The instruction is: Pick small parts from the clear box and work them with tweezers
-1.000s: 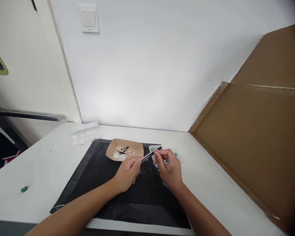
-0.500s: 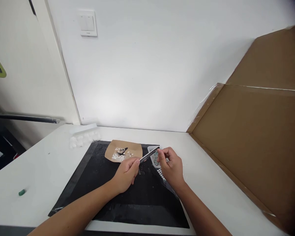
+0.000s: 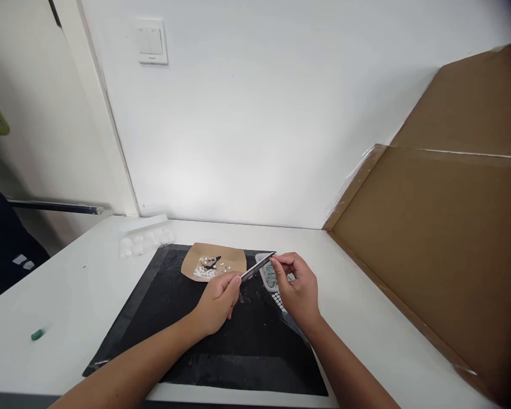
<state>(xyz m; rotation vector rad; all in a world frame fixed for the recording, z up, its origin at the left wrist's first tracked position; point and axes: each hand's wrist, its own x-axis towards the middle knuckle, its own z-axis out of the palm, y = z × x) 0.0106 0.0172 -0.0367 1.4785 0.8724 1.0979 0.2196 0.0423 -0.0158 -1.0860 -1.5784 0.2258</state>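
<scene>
A thin, flat black piece with a pale upper edge (image 3: 255, 269) slants up to the right between my hands, above a black mat (image 3: 238, 341). Its lower end is gripped by my left hand (image 3: 218, 301), thumb on top. At its upper end, the thumb and forefinger of my right hand (image 3: 297, 287) are pinched together; whether they hold the piece itself or something tiny on it is hidden. Behind my right hand stands a clear tray of greyish-green bits (image 3: 269, 276). A sheet of white dots (image 3: 277, 301) lies partly under that hand.
Brown paper (image 3: 221, 254) with white pellets and a black scrap lies at the mat's back. White plastic packaging (image 3: 147, 241) sits back left, a small green piece (image 3: 37, 334) front left. Cardboard (image 3: 443, 244) stands along the right. A person in dark clothing (image 3: 8, 244) is at the left edge.
My right fingertips have shifted slightly at the piece's upper end. My left hand stays put. At the left edge, the dark-clothed person has moved further into view.
</scene>
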